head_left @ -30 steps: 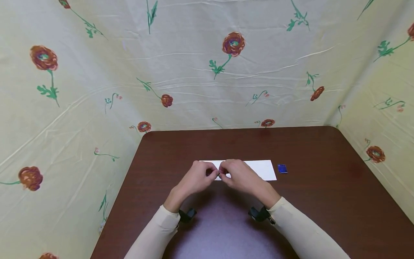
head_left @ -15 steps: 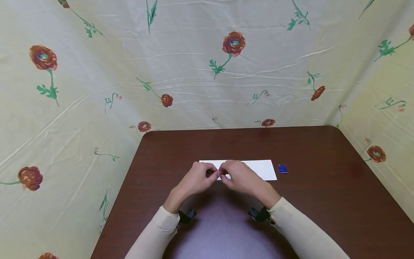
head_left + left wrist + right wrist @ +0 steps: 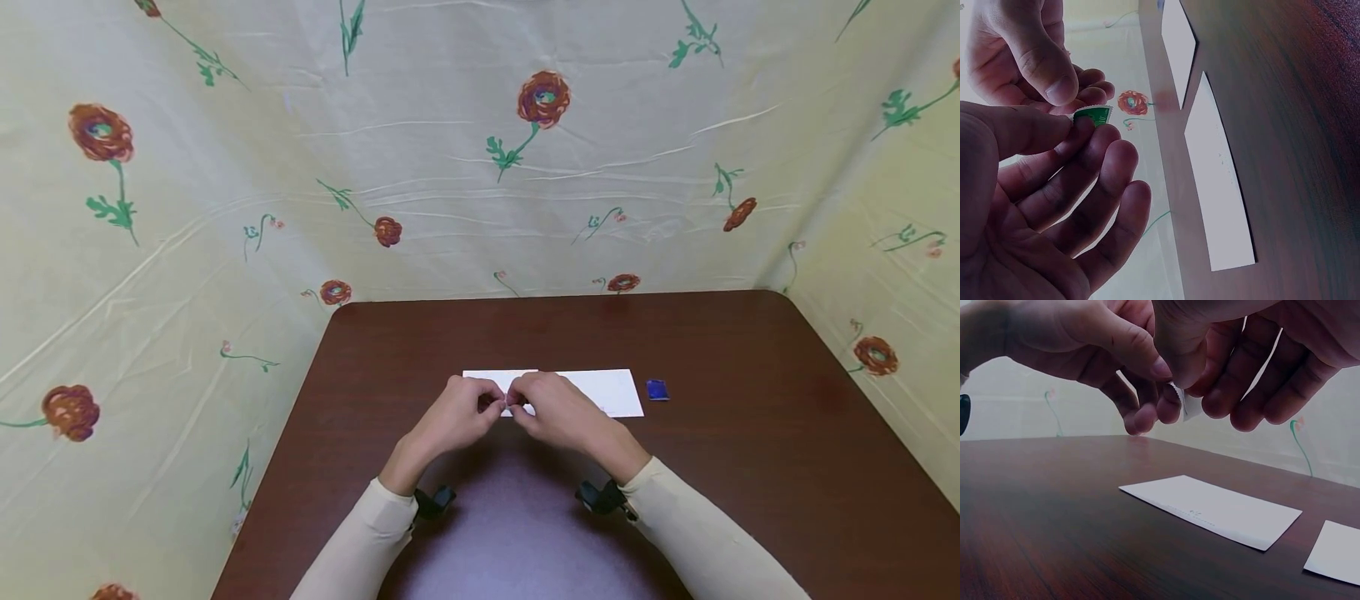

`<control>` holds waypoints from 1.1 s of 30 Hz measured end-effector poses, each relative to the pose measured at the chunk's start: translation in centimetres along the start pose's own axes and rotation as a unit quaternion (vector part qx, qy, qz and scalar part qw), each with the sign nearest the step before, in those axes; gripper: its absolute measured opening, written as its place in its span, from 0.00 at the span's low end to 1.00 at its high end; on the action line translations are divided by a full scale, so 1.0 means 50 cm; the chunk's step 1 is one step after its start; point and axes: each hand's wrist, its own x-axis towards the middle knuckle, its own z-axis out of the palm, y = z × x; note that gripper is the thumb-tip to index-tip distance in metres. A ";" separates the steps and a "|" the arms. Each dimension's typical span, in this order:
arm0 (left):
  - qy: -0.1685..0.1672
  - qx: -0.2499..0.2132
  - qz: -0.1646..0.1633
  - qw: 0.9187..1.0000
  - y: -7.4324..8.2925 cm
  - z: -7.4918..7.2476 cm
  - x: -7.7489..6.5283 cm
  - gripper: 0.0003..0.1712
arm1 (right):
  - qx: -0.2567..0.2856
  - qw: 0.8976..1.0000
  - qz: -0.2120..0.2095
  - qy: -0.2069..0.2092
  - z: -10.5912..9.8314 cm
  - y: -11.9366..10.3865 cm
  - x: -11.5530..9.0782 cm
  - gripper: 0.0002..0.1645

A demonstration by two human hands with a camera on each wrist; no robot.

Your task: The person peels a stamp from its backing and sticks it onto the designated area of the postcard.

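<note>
Where the two hands meet above the bench (image 3: pixel 420 342), a small green slip (image 3: pixel 1100 116) is pinched between the thumb and forefinger of the left hand (image 3: pixel 459 408), whose remaining fingers fan out loosely below it. In the left wrist view the slip shows a deep green face with paler marks toward one corner and a light, finely toothed edge along the top; its lower part is hidden by the fingertips. From the right wrist view it appears whitish, with the toothed edge running beside the left thumb and a plain, pale surface next to it. The fingers of the right hand (image 3: pixel 561 406) are bent and drawn narrow, their tips right at the slip, though I cannot tell whether they grip it or only sit against it. Beneath and beyond the hands, two white sheets lie flat on the brown bench: the left sheet (image 3: pixel 1221 194) carries faint small marks near one long edge, and the right sheet (image 3: pixel 1179 47) lies next to it, with a narrow gap between them. Just beside the right sheet's outer end lies a small, dark blue, roughly rectangular piece (image 3: pixel 657 390).
</note>
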 end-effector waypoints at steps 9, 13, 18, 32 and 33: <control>-0.002 -0.002 0.006 1.000 0.002 -0.001 -0.002 0.06 | -0.001 1.000 0.004 0.000 0.002 0.000 0.000 0.05; -0.006 0.001 0.009 1.000 0.002 0.000 -0.003 0.06 | -0.006 1.000 0.007 -0.002 0.003 0.000 0.000 0.05; -0.011 -0.001 0.005 1.000 0.002 0.001 -0.004 0.07 | -0.010 1.000 0.010 -0.002 0.003 0.002 -0.002 0.04; -0.008 0.006 0.007 1.000 0.006 0.000 -0.005 0.07 | -0.033 0.999 0.002 0.008 -0.006 0.009 -0.008 0.06; -0.008 0.005 0.008 1.000 0.006 -0.001 -0.005 0.07 | -0.033 0.999 0.002 0.009 -0.007 0.010 -0.008 0.07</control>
